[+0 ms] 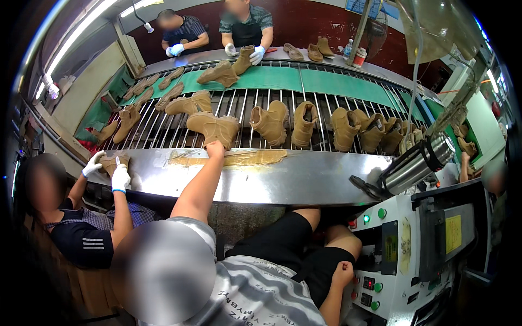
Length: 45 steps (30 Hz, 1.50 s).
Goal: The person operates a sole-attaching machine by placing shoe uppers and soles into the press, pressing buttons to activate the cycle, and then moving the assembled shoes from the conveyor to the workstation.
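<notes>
My left hand [216,150] reaches forward over the metal ledge and is closed round the shaft of a tan ankle boot [211,128]. The boot's toe points left, and its opening faces toward me. Just beyond it, another tan boot [190,103] lies on the roller conveyor [247,108]. My right hand [342,273] rests low by my thigh, next to the control panel of a white machine [399,233]. Its fingers are curled in, and nothing shows in them.
More tan boots [343,127] stand along the rollers to the right; soles [169,96] lie to the left. A steel flask [418,163] leans on the ledge [261,176]. A gloved co-worker [76,217] handles a shoe part at left; two people [244,27] stand across the conveyor.
</notes>
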### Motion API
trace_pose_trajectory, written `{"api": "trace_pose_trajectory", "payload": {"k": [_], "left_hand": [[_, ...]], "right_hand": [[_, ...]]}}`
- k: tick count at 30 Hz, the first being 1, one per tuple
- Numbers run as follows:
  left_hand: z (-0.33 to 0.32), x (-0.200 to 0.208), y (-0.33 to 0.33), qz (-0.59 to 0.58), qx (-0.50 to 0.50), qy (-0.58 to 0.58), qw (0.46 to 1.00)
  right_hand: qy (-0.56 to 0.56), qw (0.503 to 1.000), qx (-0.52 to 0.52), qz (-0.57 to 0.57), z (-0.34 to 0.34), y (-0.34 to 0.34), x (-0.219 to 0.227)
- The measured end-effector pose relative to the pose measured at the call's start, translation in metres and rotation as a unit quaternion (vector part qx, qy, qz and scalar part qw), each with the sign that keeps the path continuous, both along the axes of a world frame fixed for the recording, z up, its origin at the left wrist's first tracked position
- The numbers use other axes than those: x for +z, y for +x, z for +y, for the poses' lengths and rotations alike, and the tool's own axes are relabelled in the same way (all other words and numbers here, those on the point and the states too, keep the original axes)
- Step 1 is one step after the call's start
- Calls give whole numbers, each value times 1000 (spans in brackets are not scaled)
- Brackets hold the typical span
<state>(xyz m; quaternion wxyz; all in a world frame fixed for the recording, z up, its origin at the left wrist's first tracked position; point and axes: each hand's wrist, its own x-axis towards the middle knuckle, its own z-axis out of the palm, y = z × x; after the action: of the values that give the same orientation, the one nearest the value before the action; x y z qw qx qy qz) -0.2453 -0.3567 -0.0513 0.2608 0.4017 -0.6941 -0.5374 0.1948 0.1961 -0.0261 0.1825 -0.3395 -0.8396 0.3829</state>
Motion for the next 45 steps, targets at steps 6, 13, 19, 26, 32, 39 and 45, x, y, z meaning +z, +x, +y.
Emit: {"api": "trace_pose_trajectory", "payload": {"k": [6, 13, 19, 26, 32, 39, 45], "left_hand": [[4, 29, -19, 232, 79, 458, 854], [-31, 30, -88, 66, -24, 297, 952], [-59, 77, -94, 39, -79, 208, 974], [49, 224, 113, 59, -367, 214, 904], [146, 279, 235, 29, -530, 116, 840], [303, 287, 315, -51, -676, 249, 692], [422, 267, 366, 197, -883, 23, 425]], "right_hand": [[-3, 1000, -13, -9, 5, -5, -9], [19, 999, -28, -28, -5, -14, 8], [16, 1000, 15, -11, -22, -22, 23], [-251, 944, 142, 158, -73, -45, 42], [-749, 604, 263, 74, -141, -91, 104], [-764, 508, 232, 323, -70, 5, 146], [-537, 708, 34, 458, 23, 129, 159]]}}
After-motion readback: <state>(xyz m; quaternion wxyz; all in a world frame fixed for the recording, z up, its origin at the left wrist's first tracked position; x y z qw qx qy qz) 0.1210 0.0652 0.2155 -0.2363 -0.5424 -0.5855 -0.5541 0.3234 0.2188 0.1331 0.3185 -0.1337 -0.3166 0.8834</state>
